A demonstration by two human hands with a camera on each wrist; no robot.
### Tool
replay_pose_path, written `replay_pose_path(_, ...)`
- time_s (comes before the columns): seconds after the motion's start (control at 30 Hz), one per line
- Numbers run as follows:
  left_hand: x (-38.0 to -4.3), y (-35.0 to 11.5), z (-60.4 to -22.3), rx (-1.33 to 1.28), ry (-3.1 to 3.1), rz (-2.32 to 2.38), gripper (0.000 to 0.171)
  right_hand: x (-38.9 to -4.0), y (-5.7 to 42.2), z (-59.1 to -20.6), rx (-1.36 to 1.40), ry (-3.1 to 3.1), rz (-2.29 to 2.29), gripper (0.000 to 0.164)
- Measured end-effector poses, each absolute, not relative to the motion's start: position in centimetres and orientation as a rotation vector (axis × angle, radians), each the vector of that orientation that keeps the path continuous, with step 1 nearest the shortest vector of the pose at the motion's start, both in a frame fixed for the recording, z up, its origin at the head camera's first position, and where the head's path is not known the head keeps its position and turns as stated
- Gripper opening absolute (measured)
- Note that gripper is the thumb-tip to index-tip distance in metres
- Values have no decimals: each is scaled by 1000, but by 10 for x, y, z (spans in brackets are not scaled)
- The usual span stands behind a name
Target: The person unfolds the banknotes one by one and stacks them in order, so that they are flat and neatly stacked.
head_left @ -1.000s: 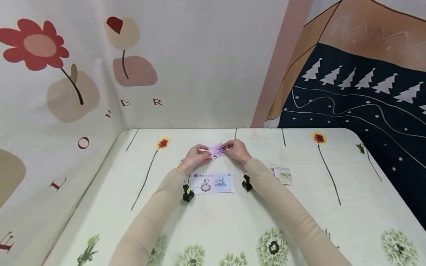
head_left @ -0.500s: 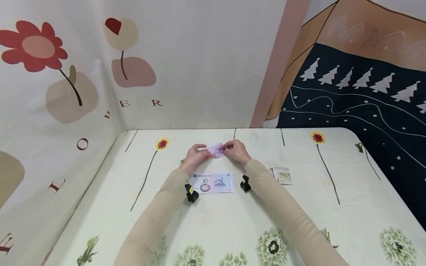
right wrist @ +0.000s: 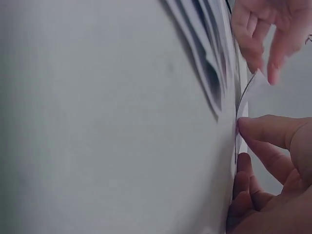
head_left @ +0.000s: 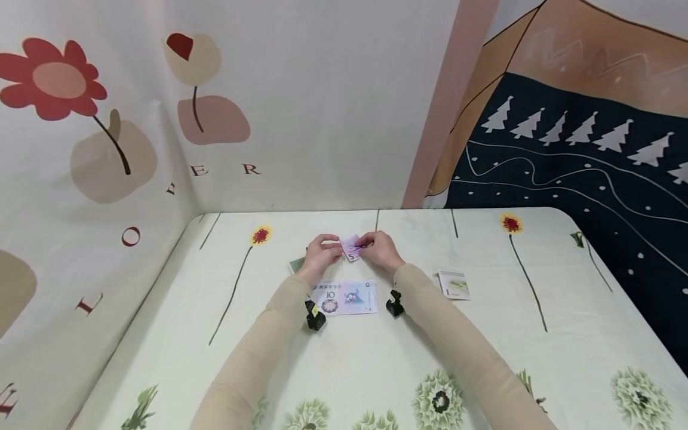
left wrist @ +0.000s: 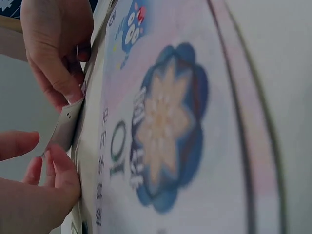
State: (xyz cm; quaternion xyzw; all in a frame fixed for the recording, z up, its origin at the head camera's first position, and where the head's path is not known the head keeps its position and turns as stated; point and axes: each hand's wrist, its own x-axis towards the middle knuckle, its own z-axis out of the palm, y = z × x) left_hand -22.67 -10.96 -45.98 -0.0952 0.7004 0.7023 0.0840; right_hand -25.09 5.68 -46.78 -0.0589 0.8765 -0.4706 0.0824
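Between my hands a small purple play banknote [head_left: 351,247] marked 5 is held, bent, near the far side of the table. My left hand [head_left: 322,255] pinches its left end with thumb and fingers. At the other end, the thumb and fingertips of my right hand [head_left: 380,249] grip the note. Seen from the left wrist, the note [left wrist: 65,126] spans both hands at a slant. From the right wrist it shows as a thin curved strip [right wrist: 246,95] close to the tabletop. A stack of larger play banknotes [head_left: 352,297] marked 10 lies nearer to me.
A greenish note [head_left: 296,265] lies partly hidden behind my left hand. To the right rests a small play banknote [head_left: 454,285] marked 1. Black wrist cameras [head_left: 316,318] hang near the stack. A fabric wall [head_left: 322,119] rises behind the table.
The purple note has been bent and turned between the fingers; its 5 vanished from sight and shows again. My left hand has shifted slightly right, uncovering more of the greenish note.
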Motion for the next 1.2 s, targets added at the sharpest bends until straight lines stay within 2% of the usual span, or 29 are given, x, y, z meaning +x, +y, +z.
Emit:
replay_pose_path(0.2, -227, -99, -460, -249, 2172, 2114, 42, -245, 55, -465, -134, 2540, -1451, 30)
replay_pose_path(0.5, -225, -94, -458, -286, 2144, 2168, 42, -238, 62, -460, -215, 2531, -1471, 30)
replay_pose_path(0.77, -221, -90, -455, -181, 2130, 2208, 43, -232, 59, -455, -232, 2465, -1637, 26)
replay_pose_path(1.2, -214, -84, -445, -106, 2141, 2236, 29, -220, 61, -447, -258, 2495, -1757, 22)
